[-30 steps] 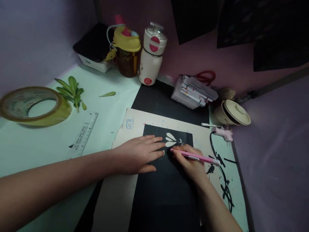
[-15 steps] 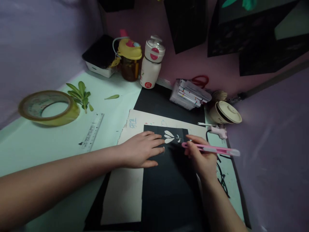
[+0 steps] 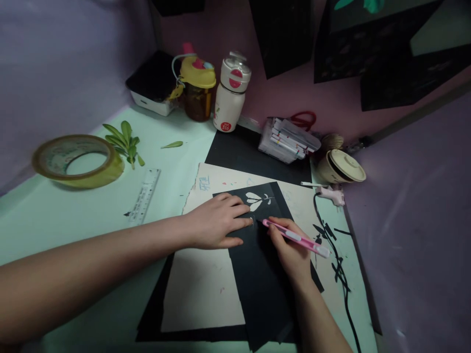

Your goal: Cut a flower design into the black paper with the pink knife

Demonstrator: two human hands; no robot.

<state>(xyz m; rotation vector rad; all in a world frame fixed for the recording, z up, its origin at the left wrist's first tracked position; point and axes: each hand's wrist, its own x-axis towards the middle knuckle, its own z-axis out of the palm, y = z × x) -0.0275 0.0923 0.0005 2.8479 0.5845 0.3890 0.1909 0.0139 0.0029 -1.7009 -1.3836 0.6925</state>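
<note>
Black paper [image 3: 257, 274] with white leaf-shaped cut-outs near its top lies tilted on a pale sheet [image 3: 202, 294]. My left hand [image 3: 221, 221] rests flat on the paper's upper left, fingers spread, holding nothing. In my right hand [image 3: 290, 245] is a pink craft knife [image 3: 300, 239], gripped like a pen. Its tip points left at the black paper, just right of a small white opening beside my left fingertips. Whether the blade touches the paper cannot be made out.
Tape roll [image 3: 77, 162], green leaves [image 3: 127, 142] and a clear ruler [image 3: 146, 196] lie left. Behind stand a white bottle [image 3: 230, 93], a yellow-lidded cup [image 3: 198, 88] and a pen case [image 3: 289, 139]. A pink glue gun [image 3: 331, 195], its cord and black scraps lie right.
The black paper has turned, its lower end swinging right and its top edge now slanting. My right hand has moved left and down with the knife, which tilts more. My left hand stays on the paper.
</note>
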